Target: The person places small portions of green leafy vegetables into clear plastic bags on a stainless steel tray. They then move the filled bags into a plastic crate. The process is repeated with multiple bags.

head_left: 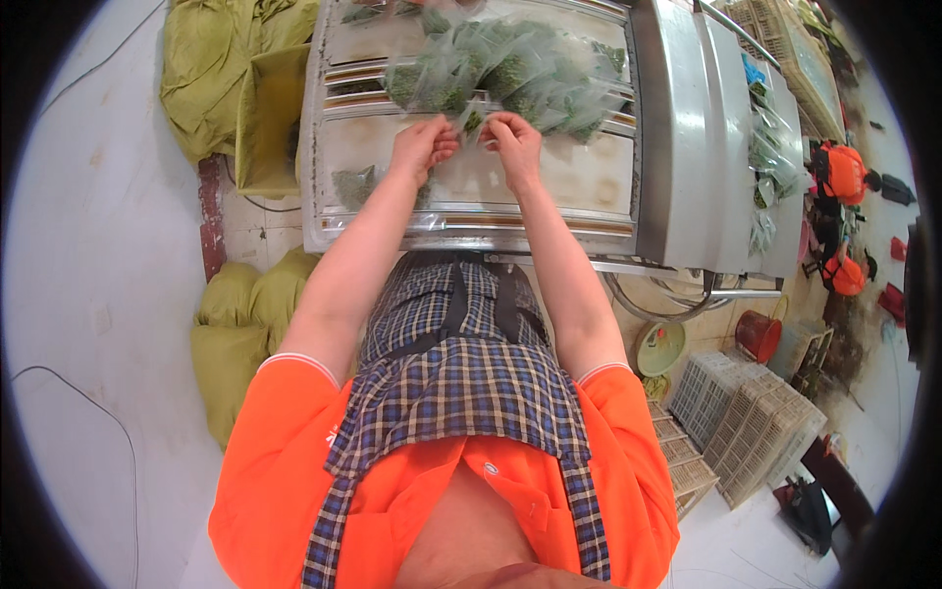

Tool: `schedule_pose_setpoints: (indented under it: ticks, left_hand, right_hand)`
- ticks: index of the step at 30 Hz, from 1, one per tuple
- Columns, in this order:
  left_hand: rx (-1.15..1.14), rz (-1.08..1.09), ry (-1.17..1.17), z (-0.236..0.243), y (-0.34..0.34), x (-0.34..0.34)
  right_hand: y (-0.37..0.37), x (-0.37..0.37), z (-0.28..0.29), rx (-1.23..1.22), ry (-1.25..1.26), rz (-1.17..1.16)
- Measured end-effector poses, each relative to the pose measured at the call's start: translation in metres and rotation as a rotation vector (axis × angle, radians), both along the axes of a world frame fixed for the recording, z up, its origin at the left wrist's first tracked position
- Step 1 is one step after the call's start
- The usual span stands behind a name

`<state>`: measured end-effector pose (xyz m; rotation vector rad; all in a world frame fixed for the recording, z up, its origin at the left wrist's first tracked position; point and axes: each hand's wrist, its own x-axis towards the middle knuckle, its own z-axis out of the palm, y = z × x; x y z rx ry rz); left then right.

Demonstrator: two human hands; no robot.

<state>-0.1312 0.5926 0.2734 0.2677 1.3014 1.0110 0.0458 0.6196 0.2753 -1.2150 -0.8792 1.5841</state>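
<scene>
Over the pale work surface (559,167), my left hand (426,147) and my right hand (514,145) face each other a short way apart. Between them is the near edge of a clear plastic bag (474,120) with small green produce inside. The fingertips of my right hand pinch this edge. My left hand is closed, with curled fingers at the bag's left side; its exact hold is partly hidden. A pile of similar filled bags (520,74) lies just beyond my hands. Another filled bag (355,187) rests beside my left forearm.
Metal bars (579,224) cross the near part of the surface. A steel machine side (677,137) rises at the right, with more bags (770,147) past it. A yellow-green bin (257,128) stands left. Plastic crates (760,427) and a red bucket (758,336) are lower right; people in orange are farther off.
</scene>
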Motion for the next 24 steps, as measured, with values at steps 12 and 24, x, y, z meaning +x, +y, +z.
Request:
schedule_pose_setpoints:
  ticks: [12,24]
  left_hand:
    - [0.366,-0.568,0.867,-0.013,-0.029,0.022]
    - [0.490,-0.763,1.179,0.006,-0.062,0.019]
  right_hand:
    - [-0.048,0.071,-0.032,0.236,-0.703,0.295]
    - [-0.059,0.082,-0.012,0.163,-0.773,0.658]
